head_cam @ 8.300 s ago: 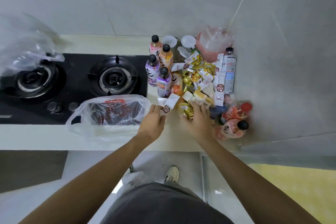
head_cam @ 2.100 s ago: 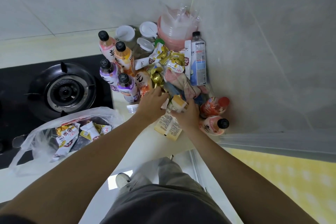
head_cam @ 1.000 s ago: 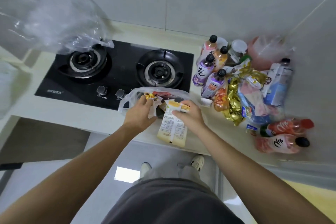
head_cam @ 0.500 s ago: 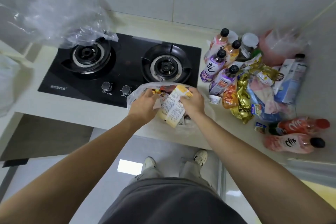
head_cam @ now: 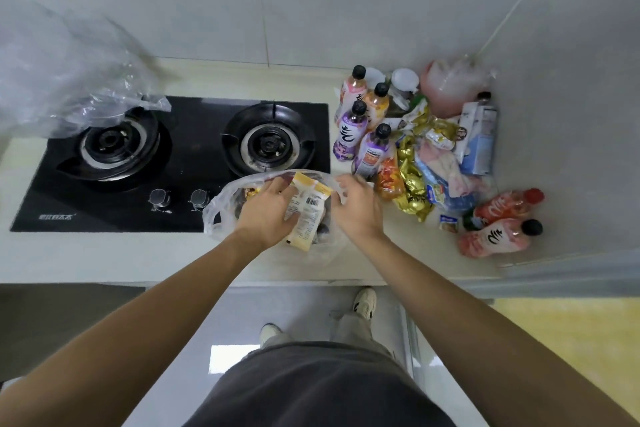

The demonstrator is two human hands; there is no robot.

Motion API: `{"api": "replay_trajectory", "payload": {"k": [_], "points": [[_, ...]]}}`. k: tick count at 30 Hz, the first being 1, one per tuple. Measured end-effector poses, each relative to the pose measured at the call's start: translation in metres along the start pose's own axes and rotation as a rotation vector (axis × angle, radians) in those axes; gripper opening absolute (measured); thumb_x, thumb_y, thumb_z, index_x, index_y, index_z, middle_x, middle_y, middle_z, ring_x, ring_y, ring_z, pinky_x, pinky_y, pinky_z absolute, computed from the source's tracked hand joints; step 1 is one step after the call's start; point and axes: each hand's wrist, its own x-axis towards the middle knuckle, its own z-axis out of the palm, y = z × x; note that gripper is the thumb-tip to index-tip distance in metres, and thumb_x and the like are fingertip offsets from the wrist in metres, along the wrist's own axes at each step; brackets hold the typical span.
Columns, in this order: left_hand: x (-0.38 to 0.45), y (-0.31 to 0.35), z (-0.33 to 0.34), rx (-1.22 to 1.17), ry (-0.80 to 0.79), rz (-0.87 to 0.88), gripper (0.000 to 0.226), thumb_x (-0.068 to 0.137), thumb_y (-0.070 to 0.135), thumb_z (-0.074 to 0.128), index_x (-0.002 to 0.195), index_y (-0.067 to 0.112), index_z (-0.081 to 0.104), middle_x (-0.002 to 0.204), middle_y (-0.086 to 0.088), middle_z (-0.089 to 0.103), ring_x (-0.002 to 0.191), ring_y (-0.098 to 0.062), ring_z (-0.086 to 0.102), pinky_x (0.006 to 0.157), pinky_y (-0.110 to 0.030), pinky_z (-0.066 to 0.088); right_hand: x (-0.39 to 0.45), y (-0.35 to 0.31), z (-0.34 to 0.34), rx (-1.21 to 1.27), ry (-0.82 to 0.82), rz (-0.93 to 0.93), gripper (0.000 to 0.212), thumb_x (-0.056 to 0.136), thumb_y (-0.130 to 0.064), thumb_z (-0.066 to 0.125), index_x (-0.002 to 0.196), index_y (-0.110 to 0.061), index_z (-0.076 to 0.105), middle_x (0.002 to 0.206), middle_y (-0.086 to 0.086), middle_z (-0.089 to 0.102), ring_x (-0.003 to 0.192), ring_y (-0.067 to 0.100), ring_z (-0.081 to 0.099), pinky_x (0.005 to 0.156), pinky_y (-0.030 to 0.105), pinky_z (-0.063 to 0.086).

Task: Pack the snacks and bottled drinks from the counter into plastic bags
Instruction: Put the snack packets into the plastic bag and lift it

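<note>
A clear plastic bag [head_cam: 221, 206] with snacks inside lies open on the counter's front edge, by the stove. A long yellow-and-white snack packet [head_cam: 306, 215] sits in its mouth. My left hand [head_cam: 266, 215] reaches into the bag with fingers stretched out, thumb against the packet. At the bag's right rim, my right hand [head_cam: 356, 210] has its fingers curled in the plastic. Right of the bag lies a pile of gold and coloured snack packets [head_cam: 412, 180]. Several drink bottles [head_cam: 353, 128] stand behind it. Two more bottles [head_cam: 495, 239] lie near the corner wall.
A black two-burner gas stove [head_cam: 138, 166] fills the counter's left. Crumpled clear plastic [head_cam: 69, 80] hangs over its left burner. A water bottle [head_cam: 481, 135], white-lidded jars [head_cam: 403, 80] and a pink bag [head_cam: 450, 87] crowd the back right corner. The wall closes the right side.
The long packet has gone from my right hand down into the bag. My right hand let it go and moved to the bag's right rim; my left hand slid inside.
</note>
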Motion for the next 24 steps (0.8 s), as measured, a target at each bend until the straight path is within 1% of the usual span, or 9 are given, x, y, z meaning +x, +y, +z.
{"api": "replay_trajectory", "payload": {"k": [2, 5, 8, 12, 14, 17, 19, 21, 24], "points": [[0.009, 0.014, 0.000, -0.002, 0.005, 0.061, 0.049, 0.092, 0.040, 0.064, 0.136, 0.021, 0.053, 0.137, -0.005, 0.048, 0.128, -0.028, 0.048, 0.085, -0.043, 0.055, -0.004, 0.013, -0.012, 0.018, 0.042, 0.011, 0.027, 0.092, -0.020, 0.066, 0.120, -0.018, 0.066, 0.119, 0.000, 0.066, 0.108, 0.025, 0.066, 0.085, 0.040, 0.055], [0.024, 0.041, 0.003, -0.013, 0.021, 0.132, 0.044, 0.093, 0.039, 0.062, 0.133, 0.021, 0.055, 0.130, -0.004, 0.051, 0.125, -0.027, 0.048, 0.087, -0.042, 0.054, -0.006, 0.042, -0.028, -0.016, 0.105, 0.027, 0.021, 0.090, -0.018, 0.067, 0.111, -0.019, 0.065, 0.114, 0.000, 0.064, 0.104, 0.026, 0.064, 0.078, 0.037, 0.053], [0.039, 0.069, 0.009, -0.044, 0.011, 0.174, 0.045, 0.094, 0.038, 0.060, 0.134, 0.019, 0.055, 0.127, -0.005, 0.051, 0.123, -0.029, 0.051, 0.088, -0.044, 0.055, -0.004, 0.078, -0.042, -0.045, 0.116, 0.068, 0.016, 0.091, -0.022, 0.065, 0.106, -0.020, 0.062, 0.110, 0.000, 0.061, 0.103, 0.026, 0.062, 0.077, 0.034, 0.049], [0.061, 0.107, 0.023, -0.025, -0.021, 0.213, 0.046, 0.095, 0.038, 0.060, 0.136, 0.018, 0.054, 0.128, -0.008, 0.051, 0.120, -0.030, 0.052, 0.087, -0.044, 0.053, 0.003, 0.126, -0.053, -0.096, 0.075, 0.152, 0.036, 0.088, -0.026, 0.062, 0.124, -0.018, 0.062, 0.125, 0.004, 0.059, 0.118, 0.029, 0.057, 0.095, 0.046, 0.050], [0.073, 0.127, 0.029, -0.031, -0.029, 0.228, 0.045, 0.095, 0.038, 0.059, 0.135, 0.019, 0.053, 0.130, -0.008, 0.052, 0.121, -0.030, 0.051, 0.088, -0.045, 0.053, 0.008, 0.147, -0.056, -0.086, 0.070, 0.176, 0.040, 0.088, -0.028, 0.061, 0.126, -0.017, 0.059, 0.126, 0.006, 0.057, 0.119, 0.031, 0.054, 0.094, 0.048, 0.051], [0.097, 0.155, 0.041, -0.046, -0.038, 0.254, 0.045, 0.095, 0.036, 0.057, 0.137, 0.021, 0.052, 0.131, -0.007, 0.052, 0.124, -0.029, 0.049, 0.088, -0.045, 0.054, 0.024, 0.182, -0.052, -0.102, 0.029, 0.216, 0.041, 0.092, -0.039, 0.062, 0.127, -0.020, 0.056, 0.126, 0.004, 0.059, 0.120, 0.029, 0.054, 0.093, 0.046, 0.052], [0.115, 0.173, 0.048, -0.041, -0.043, 0.280, 0.045, 0.095, 0.033, 0.057, 0.138, 0.021, 0.051, 0.133, -0.007, 0.051, 0.127, -0.031, 0.049, 0.089, -0.046, 0.055, 0.035, 0.207, -0.043, -0.166, -0.013, 0.219, 0.042, 0.092, -0.047, 0.052, 0.126, -0.024, 0.056, 0.125, 0.000, 0.061, 0.120, 0.026, 0.056, 0.097, 0.044, 0.052], [0.136, 0.188, 0.055, -0.020, -0.062, 0.278, 0.046, 0.096, 0.030, 0.057, 0.140, 0.020, 0.050, 0.137, -0.008, 0.049, 0.129, -0.032, 0.049, 0.092, -0.048, 0.052, 0.042, 0.222, -0.037, -0.187, -0.043, 0.216, 0.043, 0.091, -0.046, 0.044, 0.123, -0.021, 0.058, 0.121, 0.003, 0.062, 0.117, 0.028, 0.057, 0.097, 0.044, 0.050], [0.170, 0.203, 0.067, 0.028, -0.100, 0.282, 0.052, 0.095, 0.030, 0.058, 0.145, 0.023, 0.047, 0.141, -0.007, 0.046, 0.134, -0.031, 0.043, 0.106, -0.054, 0.044, 0.045, 0.233, -0.032, -0.146, -0.127, 0.251, 0.035, 0.088, -0.033, 0.056, 0.118, -0.016, 0.057, 0.122, 0.008, 0.060, 0.120, 0.032, 0.054, 0.094, 0.047, 0.052]]}}
